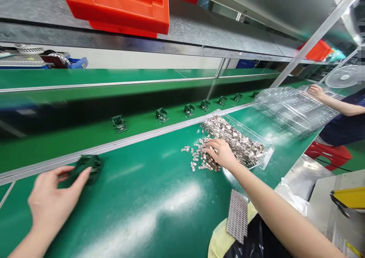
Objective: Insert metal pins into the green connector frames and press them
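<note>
My L hand (54,197) clamps a green part (95,168) btwn thumb & fingers; R hand (224,153) at loose metal pcs (207,163) by clear tray (267,158), grip: can't tell.

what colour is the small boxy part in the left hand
The small boxy part in the left hand is dark green; head view.

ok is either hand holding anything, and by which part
The left hand holds a dark green boxy assembly by its left side. The right hand is at small silver metal pieces; whether it holds any can't be told.
</note>
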Demonstrator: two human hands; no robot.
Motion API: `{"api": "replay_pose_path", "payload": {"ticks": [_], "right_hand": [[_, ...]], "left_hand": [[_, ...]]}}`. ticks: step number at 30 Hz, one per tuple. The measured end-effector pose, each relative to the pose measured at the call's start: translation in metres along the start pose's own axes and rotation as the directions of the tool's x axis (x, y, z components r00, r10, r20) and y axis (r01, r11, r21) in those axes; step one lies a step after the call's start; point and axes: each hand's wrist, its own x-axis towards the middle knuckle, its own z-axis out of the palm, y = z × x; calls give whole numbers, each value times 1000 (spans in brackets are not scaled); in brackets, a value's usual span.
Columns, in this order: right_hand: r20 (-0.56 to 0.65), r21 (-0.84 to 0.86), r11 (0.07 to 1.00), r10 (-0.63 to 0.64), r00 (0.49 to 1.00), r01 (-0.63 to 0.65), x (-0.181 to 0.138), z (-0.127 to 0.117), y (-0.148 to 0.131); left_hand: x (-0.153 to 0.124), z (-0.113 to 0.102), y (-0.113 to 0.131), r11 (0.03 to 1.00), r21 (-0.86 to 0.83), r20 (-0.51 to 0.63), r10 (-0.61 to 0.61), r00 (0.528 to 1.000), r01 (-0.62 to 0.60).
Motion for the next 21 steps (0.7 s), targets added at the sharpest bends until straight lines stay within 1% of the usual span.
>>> {"api": "replay_pose_path", "payload": {"ticks": [2,4,6,8,11,13,15,17,19,21], "right_hand": [[16,-12,1000,11,1000,-10,9,4,-6],[33,-24,999,31,999,-30,18,10,-13],[47,-29,998,57,997,-56,25,15,-18],[54,-19,996,84,995,-83,29,19,-22],[51,29,992,125,991,-126,33,21,-25],[42,81,985,149,988,-153,35,19,-26],[29,148,973,172,985,-175,34,15,-29],[22,234,953,192,981,-192,28,9,-33],[36,326,924,199,979,-200,15,2,-40],[76,450,872,179,981,-194,-5,-8,-49]], "left_hand": [[-32,5,16,999,35,-10,35,999,-35],[-56,7,23,999,22,47,42,998,-43],[-72,9,18,999,-5,138,54,989,-54],[-79,11,3,996,-33,235,83,968,-77],[-77,11,-19,994,-62,373,108,922,-91],[-71,10,-23,990,-55,468,142,872,-132],[-64,9,-18,978,-52,543,196,816,-200],[-59,8,-8,971,-41,595,212,775,-234],[-56,8,1,972,-28,626,201,753,-235],[-54,8,5,972,-43,628,207,751,-232]]}}
